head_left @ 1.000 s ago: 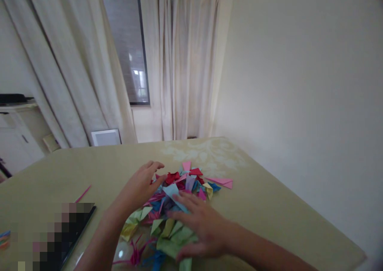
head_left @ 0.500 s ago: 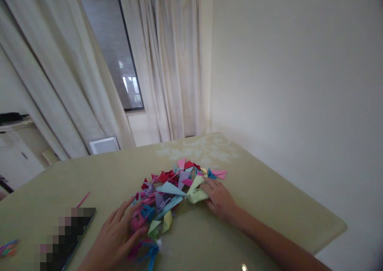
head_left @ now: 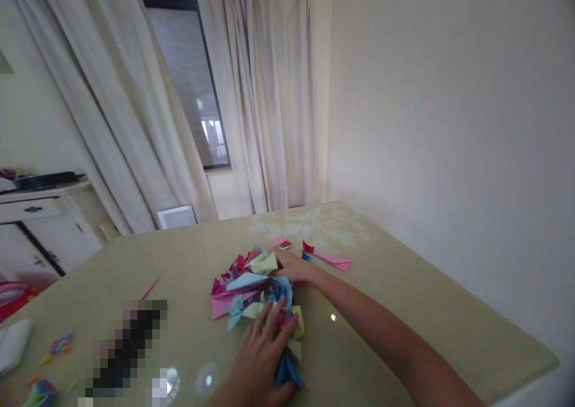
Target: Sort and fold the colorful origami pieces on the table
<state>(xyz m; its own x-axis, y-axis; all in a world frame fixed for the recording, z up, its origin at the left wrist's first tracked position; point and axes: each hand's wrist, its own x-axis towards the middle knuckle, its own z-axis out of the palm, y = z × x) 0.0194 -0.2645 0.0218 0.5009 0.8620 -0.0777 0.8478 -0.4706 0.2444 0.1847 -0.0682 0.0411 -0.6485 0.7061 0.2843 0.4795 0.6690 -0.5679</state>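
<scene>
A heap of folded coloured paper pieces (head_left: pixel 249 279), pink, red, blue, purple and pale green, lies gathered on the table. My left hand (head_left: pixel 265 350) rests on its near side with fingers spread, over a pink piece and beside a blue folded piece (head_left: pixel 287 368). At the far right side of the heap is my right hand (head_left: pixel 290 264), touching it near a pale green folded piece (head_left: pixel 264 263); its fingers are mostly hidden among the paper. A pink folded piece (head_left: pixel 336 261) and a small red one (head_left: pixel 308 248) lie apart, beyond my right forearm.
The table (head_left: pixel 426 311) has a pale cover and meets the wall on the right. To the left lie a pixelated dark object (head_left: pixel 135 341), a thin pink stick (head_left: pixel 150 289), small colourful bits (head_left: pixel 60 346) and a white object (head_left: pixel 13 346). Curtains hang behind.
The paper pieces are bunched closer together and turned. My left hand has moved right along the near side; my right hand has moved left and away from me. The view has shifted left.
</scene>
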